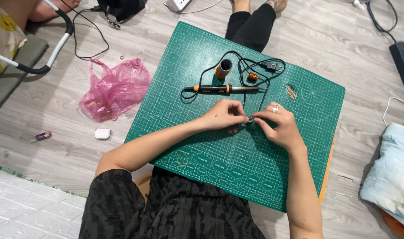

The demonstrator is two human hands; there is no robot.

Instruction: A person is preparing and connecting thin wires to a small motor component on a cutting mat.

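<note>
In the head view, a person is sitting on a pale grey wood-plank floor (325, 40) with a large green gridded cutting mat (299, 177) lying across the lap. Both hands are meeting near the middle of the mat. The left hand (222, 117) is curling its fingers inward, with thumb and forefinger pinching toward the right hand. The right hand (277, 124), wearing a ring, is doing the same from the other side, its fingertips pressing together. Between the two sets of fingertips a thin black power cord (264, 95) is being pinched, and a very small piece seems to be sitting at the pinch point, too small to tell what it is.

The cord is running up the mat from the hands, looping loosely and ending in a black two-pin plug (272, 67). Just above the hands, a black and orange soldering iron with a metal tip (222, 88) is lying flat across the mat. Beyond it, a small orange and black cylinder (223, 68) is standing near the cord loops, with a small orange piece (253, 77) beside it. A few thin copper-coloured strands (291, 92) are lying to the right of the plug.

Off the mat to the left, a crumpled pink plastic bag (115, 88) is resting on the floor, with a small white case (102, 132) just below it. At the right edge, a pale blue cloth bundle (392, 172) is lying on the floor.
</note>
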